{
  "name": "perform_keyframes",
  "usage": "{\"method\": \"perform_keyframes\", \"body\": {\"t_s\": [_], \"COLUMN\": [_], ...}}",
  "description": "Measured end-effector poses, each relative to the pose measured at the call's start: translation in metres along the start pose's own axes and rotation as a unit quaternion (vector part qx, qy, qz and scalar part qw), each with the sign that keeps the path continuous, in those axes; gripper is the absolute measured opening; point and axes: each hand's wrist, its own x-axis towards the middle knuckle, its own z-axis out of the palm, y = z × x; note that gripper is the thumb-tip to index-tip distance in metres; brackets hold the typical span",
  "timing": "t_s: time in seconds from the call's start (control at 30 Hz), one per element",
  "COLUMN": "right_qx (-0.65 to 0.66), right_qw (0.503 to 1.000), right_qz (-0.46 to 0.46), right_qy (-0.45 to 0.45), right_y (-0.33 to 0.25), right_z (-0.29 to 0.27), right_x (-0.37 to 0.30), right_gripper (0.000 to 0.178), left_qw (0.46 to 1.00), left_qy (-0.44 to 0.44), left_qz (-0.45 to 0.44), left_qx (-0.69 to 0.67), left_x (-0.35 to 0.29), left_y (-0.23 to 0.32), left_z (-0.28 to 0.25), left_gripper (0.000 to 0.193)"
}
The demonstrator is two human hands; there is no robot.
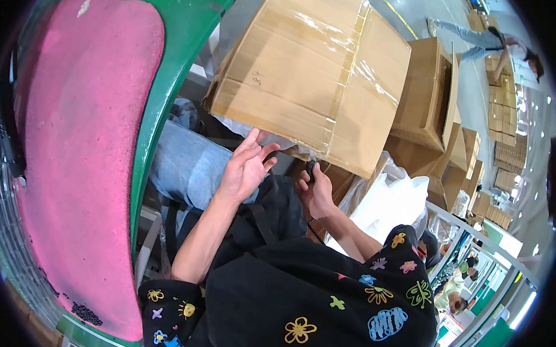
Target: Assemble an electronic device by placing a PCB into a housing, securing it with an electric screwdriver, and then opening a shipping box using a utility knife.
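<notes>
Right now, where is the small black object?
In the head view, the small black object sits in the right hand, centre frame, just under the lower edge of the taped cardboard box, right of the open left hand.

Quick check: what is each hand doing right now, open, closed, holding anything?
Left hand: open, fingers spread, empty, just below the taped cardboard box.
Right hand: closed around a small black object; what it is cannot be told.
</notes>
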Motion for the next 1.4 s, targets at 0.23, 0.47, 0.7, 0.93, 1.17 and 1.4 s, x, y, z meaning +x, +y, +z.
{"method": "perform_keyframes", "body": {"t_s": [0.23, 0.47, 0.7, 0.93, 1.17, 1.4], "right_qx": [0.058, -0.068, 0.159, 0.306, -0.076, 0.160], "right_qw": [0.997, 0.995, 0.986, 0.937, 0.985, 0.986], "right_qz": [-0.029, -0.077, -0.025, 0.063, -0.147, -0.043], "right_qy": [0.047, 0.005, -0.043, -0.158, -0.053, -0.032], "right_y": [0.008, 0.004, 0.004, 0.004, 0.014, 0.010], "right_z": [-0.004, -0.025, -0.024, -0.038, -0.037, -0.005], "right_x": [0.003, 0.013, 0.014, 0.017, 0.023, 0.024], "right_gripper": [0.030, 0.029, 0.030, 0.033, 0.019, 0.032], "left_qw": [1.000, 1.000, 1.000, 1.000, 1.000, 1.000], "left_qy": [0.005, 0.007, 0.007, 0.003, 0.006, 0.000], "left_qz": [-0.002, -0.009, -0.008, -0.004, -0.004, -0.003], "left_qx": [0.011, 0.012, 0.013, 0.002, -0.005, -0.012], "left_x": [0.000, -0.002, -0.003, 0.001, -0.002, -0.002], "left_y": [0.001, 0.001, 0.000, -0.004, -0.003, -0.006], "left_z": [-0.001, -0.004, -0.004, -0.004, -0.003, -0.006], "left_gripper": [0.068, 0.072, 0.072, 0.074, 0.075, 0.073]}}
